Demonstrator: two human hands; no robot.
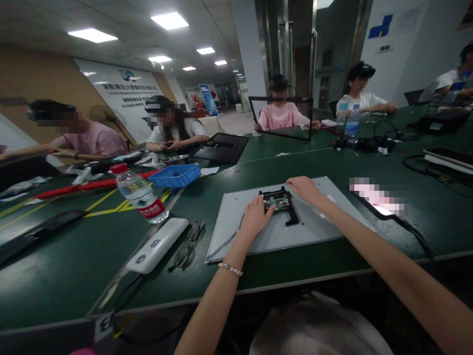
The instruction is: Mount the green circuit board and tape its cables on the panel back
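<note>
A flat silver-grey panel (236, 236) lies on the green table in front of me. On its middle sits a black bracket (293, 215) framing a green circuit board (279, 203). My left hand (254, 214) is at the bracket's left side, its fingers along the edge and its thumb at the board. At the far right corner of the bracket is my right hand (305, 190), fingers bent and close together. What its fingertips pinch, if anything, is too small to make out. A flat grey cable (226, 241) runs from under my left hand across the panel.
To the left stand a water bottle (144, 197), a white power bank (158, 246), eyeglasses (187, 246) and a blue tray (175, 176). A lit phone (377, 199) with a cable lies right. Across the table a person holds a black frame (283, 134); other people sit around.
</note>
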